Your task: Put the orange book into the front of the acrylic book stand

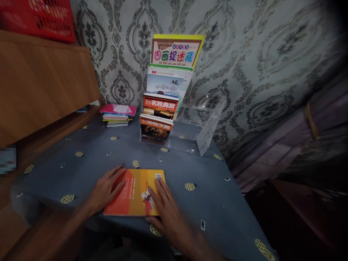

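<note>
An orange and yellow book (136, 192) lies flat near the front edge of a table covered with a blue-grey dotted cloth (89, 159). My left hand (104, 190) rests palm down on the book's left edge, fingers spread. My right hand (165, 208) lies flat on its right side, fingers pointing toward the barcode. Behind the book, a clear acrylic tiered rack (202, 127) holds several upright books (160, 105) on its left side; its right side is empty.
A small stack of books (117, 115) with a pink one on top sits at the table's back left. A wooden cabinet (40, 83) stands on the left with a red basket (40, 18) above. Patterned wallpaper is behind; a curtain (299, 137) hangs at right.
</note>
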Demonstrator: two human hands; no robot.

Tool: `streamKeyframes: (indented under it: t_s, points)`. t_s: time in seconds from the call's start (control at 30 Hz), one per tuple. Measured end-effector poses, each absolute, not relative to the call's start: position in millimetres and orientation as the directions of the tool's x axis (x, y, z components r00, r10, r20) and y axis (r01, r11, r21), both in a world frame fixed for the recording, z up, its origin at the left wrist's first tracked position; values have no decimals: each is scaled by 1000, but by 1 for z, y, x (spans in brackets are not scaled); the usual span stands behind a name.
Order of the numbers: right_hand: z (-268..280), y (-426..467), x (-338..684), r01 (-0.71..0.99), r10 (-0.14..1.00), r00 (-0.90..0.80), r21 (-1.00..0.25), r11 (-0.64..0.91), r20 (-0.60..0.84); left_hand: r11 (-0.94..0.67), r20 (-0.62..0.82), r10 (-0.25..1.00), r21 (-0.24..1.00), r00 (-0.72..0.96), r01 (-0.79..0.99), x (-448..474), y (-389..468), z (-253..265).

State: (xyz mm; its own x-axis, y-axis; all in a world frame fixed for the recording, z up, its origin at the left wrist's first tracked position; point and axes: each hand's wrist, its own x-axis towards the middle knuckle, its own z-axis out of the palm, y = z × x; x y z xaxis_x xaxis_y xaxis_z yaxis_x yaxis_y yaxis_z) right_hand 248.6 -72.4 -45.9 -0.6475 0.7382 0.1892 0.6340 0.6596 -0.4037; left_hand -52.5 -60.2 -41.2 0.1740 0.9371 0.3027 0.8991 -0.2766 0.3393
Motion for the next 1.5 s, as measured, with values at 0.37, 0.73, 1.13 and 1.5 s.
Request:
streamKeyframes:
  t_s: [0.37,0.73,1.13,1.5]
  points:
    - [-65,-118,275,581,598,-749,-152,800,286,-380,379,886,263,267,887,-54,-117,-55]
    - [44,-52,258,498,893,-405,-772,396,196,-72,15,975,964,220,256,-74,-78,-29]
    - [-22,81,201,216,951,6,-929,301,310,74,-68,966,997,-248,15,-20,-3,-3]
    - [-54,105,200,482,934,-25,-815,323,356,84,81,987,494,-142,865,-49,31,-5]
